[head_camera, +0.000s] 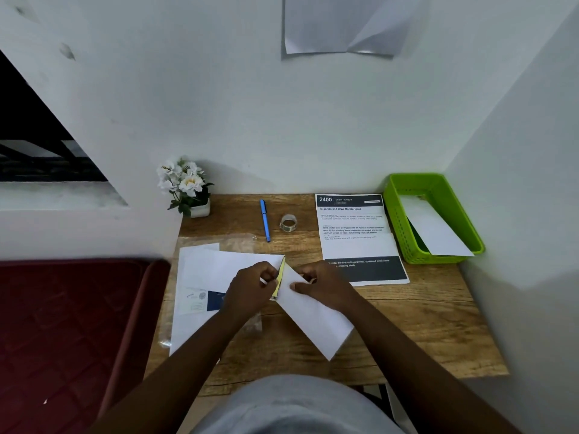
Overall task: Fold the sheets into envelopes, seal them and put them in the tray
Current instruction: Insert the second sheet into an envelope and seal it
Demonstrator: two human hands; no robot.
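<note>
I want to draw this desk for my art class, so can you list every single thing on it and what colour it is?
envelope: one, white, desk middle, held by both hands
yellow strip: one, at the envelope's top end
sheets: a few, white, desk left
tray: one, green, desk right, white envelope inside
printed page: one, white and black, beside tray
pen: one, blue, desk back
tape roll: one, clear, beside pen
flower pot: one, white flowers, back left corner
left hand: pinches strip
right hand: holds envelope
</note>
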